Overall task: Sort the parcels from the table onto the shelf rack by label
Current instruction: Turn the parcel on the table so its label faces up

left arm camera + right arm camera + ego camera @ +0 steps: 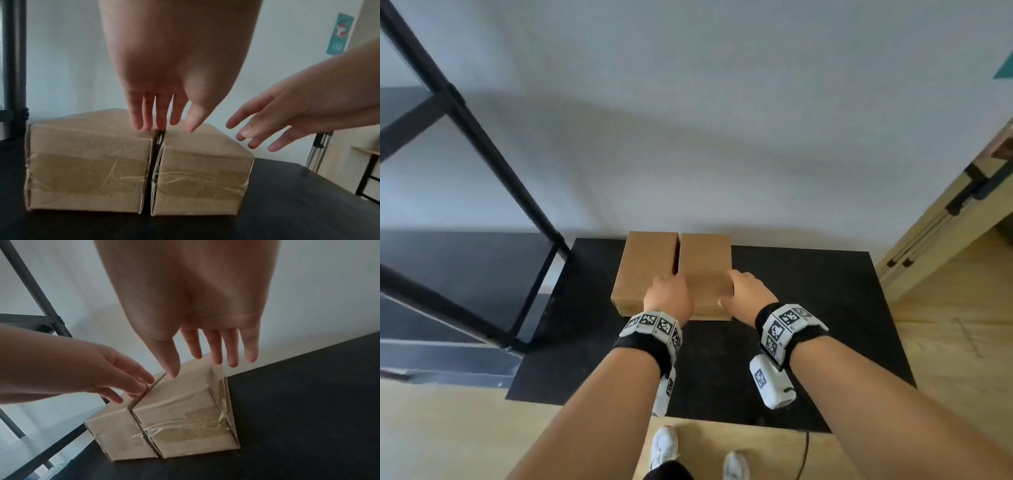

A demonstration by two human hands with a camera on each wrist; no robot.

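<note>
Two brown taped cardboard parcels stand side by side on the black table (808, 308), the left parcel (647, 267) (88, 170) (111, 434) tight against the right parcel (705, 260) (201, 178) (185, 418). My left hand (669, 294) (162, 113) (102, 369) reaches down with straight fingers, its fingertips at the seam between them. My right hand (744, 291) (277, 120) (197, 350) is spread open by the right parcel's right top edge; contact is unclear. No label shows on the visible faces.
A black metal shelf rack (482, 144) stands to the left of the table, its lower shelf (465, 274) bare. A white wall lies behind. A pale wooden table (962, 219) is at the right. My shoes (664, 445) show below on the wooden floor.
</note>
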